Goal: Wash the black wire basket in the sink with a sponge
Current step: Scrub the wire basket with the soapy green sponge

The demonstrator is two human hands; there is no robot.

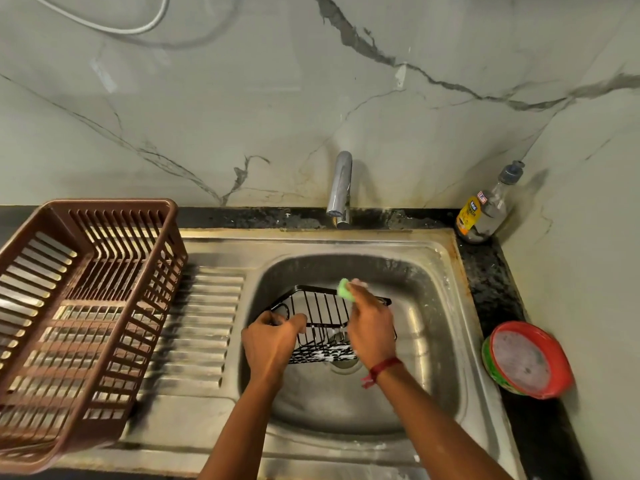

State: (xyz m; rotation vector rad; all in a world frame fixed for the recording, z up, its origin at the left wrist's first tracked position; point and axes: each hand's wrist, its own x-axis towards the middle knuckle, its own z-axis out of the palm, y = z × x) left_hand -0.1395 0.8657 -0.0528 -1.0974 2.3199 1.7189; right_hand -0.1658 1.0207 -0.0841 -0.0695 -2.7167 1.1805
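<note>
The black wire basket (320, 311) sits tilted inside the steel sink (426, 306), with white foam on its lower wires. My left hand (268, 344) grips the basket's near left edge. My right hand (370, 327) holds a green sponge (345, 289) and presses it against the basket's far rim. A red thread is tied round my right wrist. Part of the basket is hidden behind both hands.
A brown plastic dish rack (79, 306) stands on the ribbed drainboard (204, 323) at left. The chrome tap (340, 188) rises behind the sink, not running. A dish-soap bottle (485, 209) stands at the back right corner. A red and green tub of soap (526, 360) rests on the right counter.
</note>
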